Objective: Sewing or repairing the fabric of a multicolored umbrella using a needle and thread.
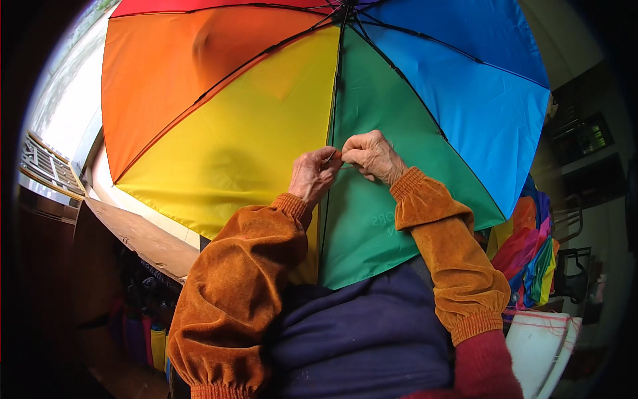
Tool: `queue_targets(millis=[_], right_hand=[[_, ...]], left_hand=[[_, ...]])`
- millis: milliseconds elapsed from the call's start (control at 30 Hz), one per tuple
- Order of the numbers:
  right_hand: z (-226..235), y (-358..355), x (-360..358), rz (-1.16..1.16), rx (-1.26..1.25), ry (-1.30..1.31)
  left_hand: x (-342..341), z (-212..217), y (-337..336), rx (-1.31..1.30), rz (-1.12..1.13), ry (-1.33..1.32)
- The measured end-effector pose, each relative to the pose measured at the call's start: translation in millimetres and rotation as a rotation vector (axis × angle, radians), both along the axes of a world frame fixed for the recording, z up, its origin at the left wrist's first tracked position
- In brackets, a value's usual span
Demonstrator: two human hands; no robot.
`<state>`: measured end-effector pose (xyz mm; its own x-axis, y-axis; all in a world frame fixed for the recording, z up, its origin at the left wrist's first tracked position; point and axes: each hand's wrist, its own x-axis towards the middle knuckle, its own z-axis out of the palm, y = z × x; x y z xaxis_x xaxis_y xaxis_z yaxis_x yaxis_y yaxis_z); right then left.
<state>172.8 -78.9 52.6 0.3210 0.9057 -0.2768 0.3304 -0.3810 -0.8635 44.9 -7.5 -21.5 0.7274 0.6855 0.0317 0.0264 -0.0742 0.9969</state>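
An open umbrella with rainbow-coloured panels fills most of the head view, its ribbed inner side facing me. Along the seam between its yellow and green panels runs a thin dark rib. My left hand is closed around that rib, thumb and fingers pinched together. Right beside it, fingertips almost touching, my right hand is closed in a pinch over the green panel. Whatever lies between its fingertips is too small to make out. The ribs meet at a dark hub at the top edge.
More rainbow-coloured fabric hangs at the right, above a white board or stool with red threads on it. A brown cardboard flap is at the left. Dark blue cloth covers my lap.
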Motion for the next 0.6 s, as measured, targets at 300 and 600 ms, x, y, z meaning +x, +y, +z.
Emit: queue_targets(millis=[300,600], right_hand=[[3.3,-5.5,16.7,-0.154,0.139,0.31],[93.4,-79.8,113.6,-0.562,0.66,0.197]], left_hand=[[-0.9,-10.0,3.4,0.055,-0.018,0.081],[-8.7,-4.8,3.5,-0.483,0.223,-0.003]])
